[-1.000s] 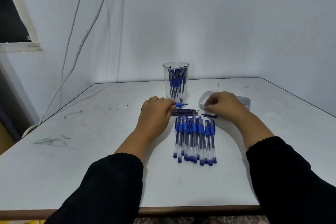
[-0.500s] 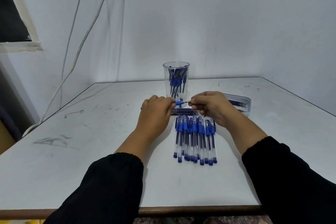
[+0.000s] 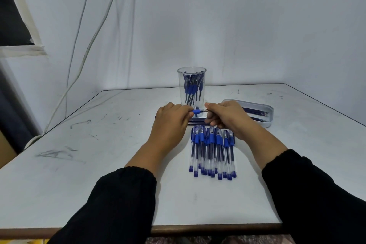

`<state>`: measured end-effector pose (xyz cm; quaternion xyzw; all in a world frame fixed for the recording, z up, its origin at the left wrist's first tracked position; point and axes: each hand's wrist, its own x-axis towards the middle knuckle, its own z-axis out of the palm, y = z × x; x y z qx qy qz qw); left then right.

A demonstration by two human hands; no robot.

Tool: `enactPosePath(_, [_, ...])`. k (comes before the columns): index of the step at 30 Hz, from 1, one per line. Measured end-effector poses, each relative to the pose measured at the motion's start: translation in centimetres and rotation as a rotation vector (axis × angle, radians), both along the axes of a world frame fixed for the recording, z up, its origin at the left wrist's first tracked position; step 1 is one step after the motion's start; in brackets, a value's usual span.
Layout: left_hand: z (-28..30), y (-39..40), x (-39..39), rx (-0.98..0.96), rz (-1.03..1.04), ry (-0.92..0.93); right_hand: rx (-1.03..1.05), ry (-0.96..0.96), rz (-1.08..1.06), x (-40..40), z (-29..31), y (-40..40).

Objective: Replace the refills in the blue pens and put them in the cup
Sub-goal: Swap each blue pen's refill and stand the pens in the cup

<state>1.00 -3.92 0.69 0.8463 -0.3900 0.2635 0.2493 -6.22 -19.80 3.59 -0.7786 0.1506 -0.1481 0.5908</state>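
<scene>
My left hand is closed around a blue pen, whose blue grip sticks out to the right. My right hand pinches the pen's metal tip end with thumb and forefinger. Both hands hover just in front of a clear plastic cup holding several blue pens. A row of several capped blue pens lies on the white table below the hands. A bundle of loose dark refills lies between the hands and that row, partly hidden.
A shallow white tray with a few refills sits to the right of the cup. White cables hang down the wall at the left. The wooden front edge of the table runs near my sleeves.
My right hand left the tray area and came left to the pen in my left hand, now pinching its tip end. The left hand has barely moved.
</scene>
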Motion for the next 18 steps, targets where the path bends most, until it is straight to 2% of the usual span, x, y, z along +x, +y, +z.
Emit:
enactPosePath(2, [0.0,0.0,0.04,0.004,0.006,-0.002,-0.027,0.006,-0.011,0.01,0.07,0.05])
enactPosePath(6, [0.08,-0.02,-0.09,0.011,0.015,0.019,0.074,0.0,0.057,-0.24,0.39,-0.23])
enactPosePath(18, [0.05,0.09,-0.19,-0.008,-0.012,-0.02,-0.015,0.058,0.058,-0.22,0.16,0.1])
